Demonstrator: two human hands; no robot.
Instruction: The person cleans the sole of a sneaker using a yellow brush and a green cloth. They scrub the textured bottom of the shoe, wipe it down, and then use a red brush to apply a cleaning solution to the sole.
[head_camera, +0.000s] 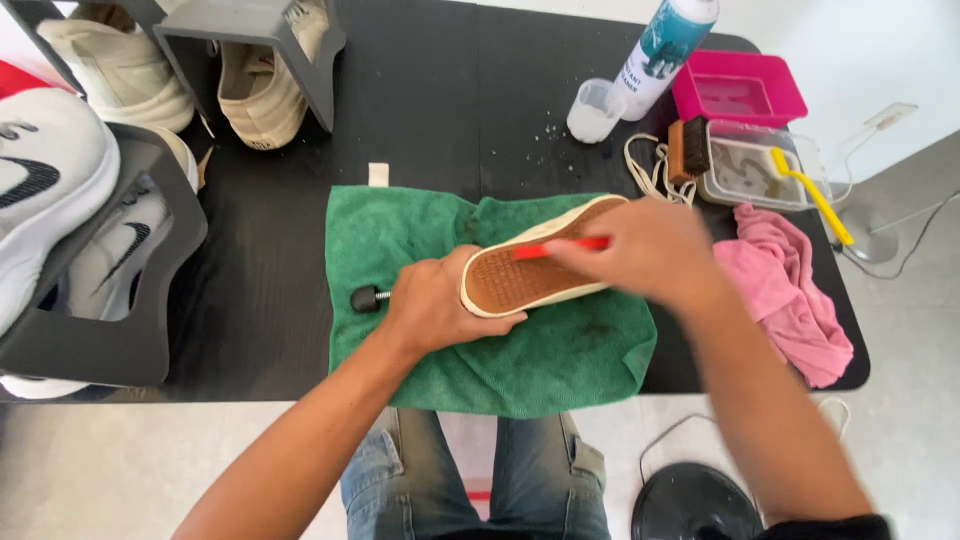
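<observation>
Past my right hand (655, 250) pinching a red brush (562, 247), clear tub (752, 172) holding murky water, pink tub (738, 88), my left hand (440, 305) clasping the shoe (535, 270).

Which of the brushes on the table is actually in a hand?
The slim red-handled brush, in the right hand against the brown shoe sole. The wooden-backed brush and yellow-handled brush lie untouched.

A matt, finely textured brown rubber sole (527, 272) lies on a fuzzy green cloth towel (560, 355) over a smooth black table (270, 270).

Black table (420, 90) on pale grey floor (900, 330); white wall (860, 60) behind; bright daylight.
</observation>
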